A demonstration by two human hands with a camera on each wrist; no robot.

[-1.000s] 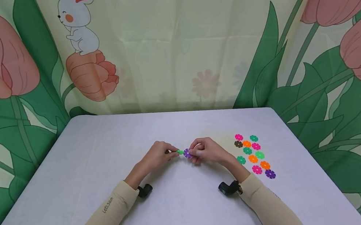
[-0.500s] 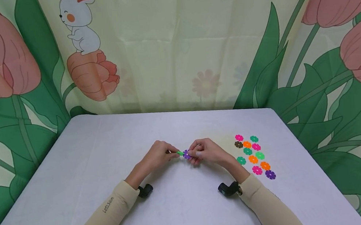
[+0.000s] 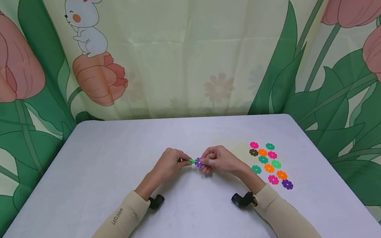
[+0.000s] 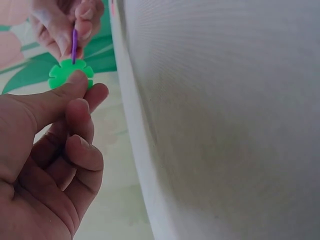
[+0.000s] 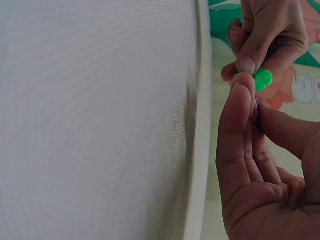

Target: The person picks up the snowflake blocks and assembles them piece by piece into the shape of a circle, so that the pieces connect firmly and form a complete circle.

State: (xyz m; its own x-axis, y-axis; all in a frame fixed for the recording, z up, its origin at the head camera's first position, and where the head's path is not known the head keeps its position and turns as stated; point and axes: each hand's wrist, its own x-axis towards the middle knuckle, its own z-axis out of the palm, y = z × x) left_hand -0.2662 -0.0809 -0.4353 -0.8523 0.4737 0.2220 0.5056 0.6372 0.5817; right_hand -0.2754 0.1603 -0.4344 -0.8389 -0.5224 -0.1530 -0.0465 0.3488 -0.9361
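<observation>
My left hand (image 3: 172,163) pinches a light green notched flower disc (image 4: 62,74) between thumb and forefinger. A purple flower disc (image 3: 199,162) is pinched by my right hand (image 3: 222,160). In the left wrist view the purple disc stands edge-on, its rim meeting the green disc's edge at roughly a right angle. Whether the notches are fully locked together cannot be told. Both hands are held above the middle of the table. From the right wrist, the green disc shows past my fingertips, while the purple one is mostly hidden between my thumb and fingers.
Several loose flower discs lie flat on the white table (image 3: 110,150), right of my right hand; they include a pink disc (image 3: 273,179), an orange disc (image 3: 281,175), a brown disc (image 3: 253,152) and a purple disc (image 3: 287,184). A printed curtain (image 3: 170,59) hangs behind the table.
Both hands keep their grips on the two discs and hardly move. The whole head view has shifted slightly.
</observation>
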